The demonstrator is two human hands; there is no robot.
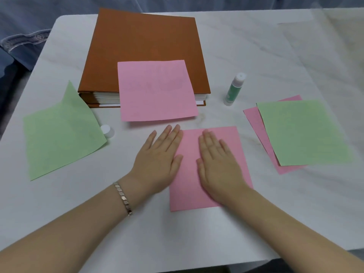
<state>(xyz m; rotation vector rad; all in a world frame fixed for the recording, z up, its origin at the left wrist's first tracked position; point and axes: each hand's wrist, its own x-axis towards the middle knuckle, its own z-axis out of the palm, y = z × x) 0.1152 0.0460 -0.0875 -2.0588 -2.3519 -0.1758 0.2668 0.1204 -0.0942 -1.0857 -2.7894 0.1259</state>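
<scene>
both forearms reach in from the near edge of the white tabletop [197, 243], and the left wrist wears a metal bracelet [123, 198]. the left hand [157, 160] lies palm down with straight fingers across the left edge of a pink sheet [190, 196], partly on the paper and partly on the tabletop. the right hand [218, 166] lies flat on the same sheet, fingers straight and close together. both hands are spread flat and press down, gripping nothing.

the pink sheet lies flat on the tabletop, near the person and about the middle, its long side running away from them. beyond it a second pink sheet [157, 91] rests on a thick brown album [143, 46] and overhangs its front edge. a glue stick [234, 89] stands upright just right of the album. on the left lies a green sheet [61, 138] with a small white cap [107, 131] just beside its right edge. on the right another green sheet [301, 133] lies on top of more pink paper [254, 119].
</scene>
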